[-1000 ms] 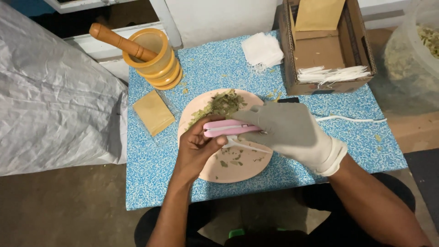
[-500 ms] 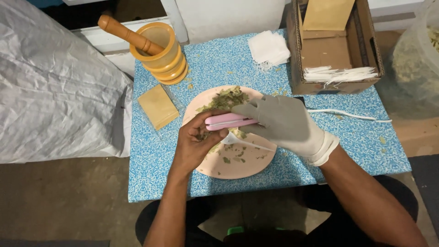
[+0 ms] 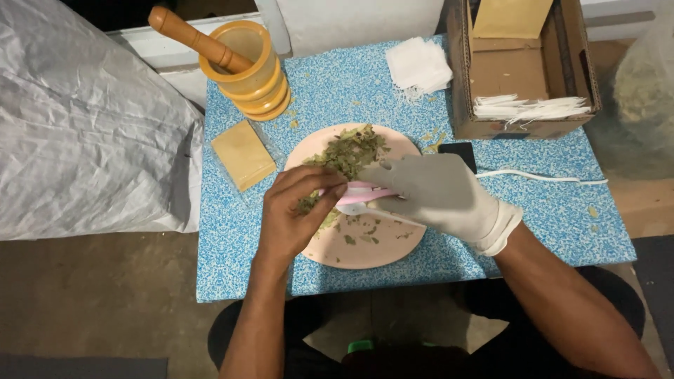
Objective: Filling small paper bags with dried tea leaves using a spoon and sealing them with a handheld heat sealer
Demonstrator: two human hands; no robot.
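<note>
Left hand, bare, is pinched on a clump of dried green leaves at the near edge of the pink plate; the gloved right hand is closed on a pink tool laid across the plate. Most leaves are heaped at the far rim and only crumbs are scattered on the near half, so much appears left to work. A wooden pestle is stood in the yellow mortar; white sachets are held in the cardboard box on the blue bench.
</note>
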